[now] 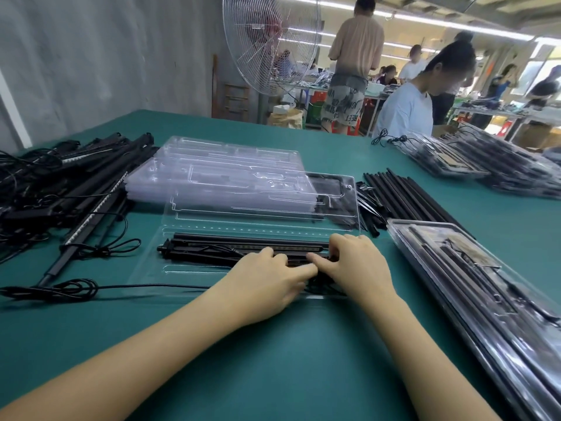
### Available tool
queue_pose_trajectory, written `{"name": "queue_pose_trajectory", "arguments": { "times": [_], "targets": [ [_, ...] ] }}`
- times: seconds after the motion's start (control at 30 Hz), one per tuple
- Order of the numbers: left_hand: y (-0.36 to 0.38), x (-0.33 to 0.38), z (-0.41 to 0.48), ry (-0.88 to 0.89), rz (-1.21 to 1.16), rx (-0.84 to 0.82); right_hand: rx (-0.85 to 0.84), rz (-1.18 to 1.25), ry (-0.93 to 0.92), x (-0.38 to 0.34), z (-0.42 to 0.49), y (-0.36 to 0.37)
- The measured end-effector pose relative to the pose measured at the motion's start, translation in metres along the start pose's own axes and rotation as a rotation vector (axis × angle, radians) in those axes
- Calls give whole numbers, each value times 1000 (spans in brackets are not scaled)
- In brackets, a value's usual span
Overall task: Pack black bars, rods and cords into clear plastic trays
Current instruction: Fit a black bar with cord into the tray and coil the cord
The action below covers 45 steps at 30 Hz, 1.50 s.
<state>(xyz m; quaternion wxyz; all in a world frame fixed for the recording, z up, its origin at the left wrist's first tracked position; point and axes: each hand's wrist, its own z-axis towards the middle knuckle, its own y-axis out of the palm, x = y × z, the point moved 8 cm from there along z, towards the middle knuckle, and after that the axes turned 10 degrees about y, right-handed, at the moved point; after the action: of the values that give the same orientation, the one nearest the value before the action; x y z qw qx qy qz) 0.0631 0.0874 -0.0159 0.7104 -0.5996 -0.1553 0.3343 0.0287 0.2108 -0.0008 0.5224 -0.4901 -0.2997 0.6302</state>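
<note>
Left hand [267,278] presses flat and right hand [358,265] grips long black bars [212,243] in a clear plastic tray [194,270]. Slim loose black rods [403,196] lie beside it, toward the teal bench's [273,360] right edge.

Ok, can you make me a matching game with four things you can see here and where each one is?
Things:
1. empty clear trays
2. loose black rods
3. packed tray
4. metal fan

Places:
A. behind the green table, by the grey wall
B. in a stack in the middle of the table
C. lying side by side, right of the middle
D. nearest on the right, full of black parts

Pairs: 1-B, 2-C, 3-D, 4-A
</note>
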Motion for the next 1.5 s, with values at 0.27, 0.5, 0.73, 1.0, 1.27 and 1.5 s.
{"name": "queue_pose_trajectory", "arguments": {
  "times": [0.27,0.5,0.73,1.0,1.27,1.5],
  "targets": [
    [3,6,2,-4,77,-52,-365,138,80,22,7,-2],
    [9,15,-3,31,65,-48,-661,214,48,29,-7,-6],
    [16,17,-1,22,86,-104,-563,69,-43,13,-10,-10],
    [17,17,-2,45,116,-134,-452,-41,42,14,-18,-15],
    [17,16,-5,58,119,-148,-345,-111,-2,8,-27,-11],
    [13,14,-5,59,118,-202,-402,-103,21,14,-31,-13]
  ]
}}
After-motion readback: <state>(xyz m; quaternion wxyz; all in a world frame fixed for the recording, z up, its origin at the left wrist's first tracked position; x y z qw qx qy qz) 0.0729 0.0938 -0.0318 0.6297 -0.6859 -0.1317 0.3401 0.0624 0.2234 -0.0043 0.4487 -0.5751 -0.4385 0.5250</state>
